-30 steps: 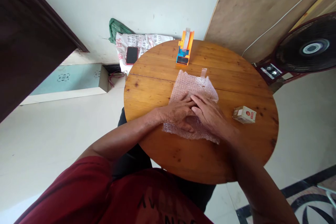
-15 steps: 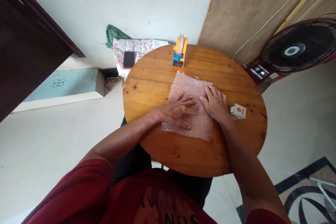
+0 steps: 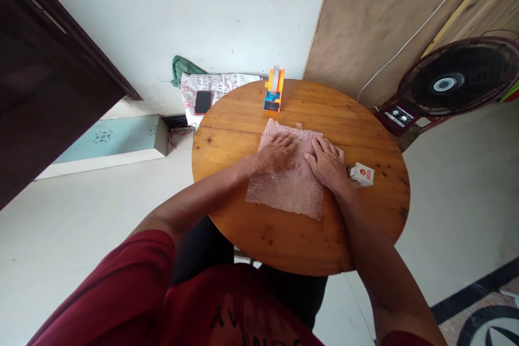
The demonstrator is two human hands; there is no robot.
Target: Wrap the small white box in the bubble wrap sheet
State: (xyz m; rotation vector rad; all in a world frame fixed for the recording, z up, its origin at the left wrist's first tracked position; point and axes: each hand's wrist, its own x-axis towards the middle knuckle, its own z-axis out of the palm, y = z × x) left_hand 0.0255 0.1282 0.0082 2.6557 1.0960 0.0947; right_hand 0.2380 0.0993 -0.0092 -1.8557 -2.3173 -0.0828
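A sheet of pinkish bubble wrap [image 3: 290,194] lies flat on the round wooden table [image 3: 259,232]. My left hand [image 3: 278,154] rests on its upper left part, palm down with fingers stretched out and slightly blurred. On the right edge of the sheet lies my right hand [image 3: 327,163], also palm down, its fingers spread. Just right of that hand sits a small white box [image 3: 363,174] with a red mark. Behind the wrap stands an orange and blue tape dispenser [image 3: 274,90] with a roll of tape in it.
A dark fan [image 3: 454,84] stands past the table's right edge. Beyond the left rear edge, a black phone [image 3: 203,102] lies on a printed white sack [image 3: 227,82], near a green bag [image 3: 184,70]. A pale blue-topped box [image 3: 109,138] is on the floor at left.
My left hand has slid forward over the bubble wrap, away from my body. My right hand stays on the right edge. The camera view has shifted slightly.
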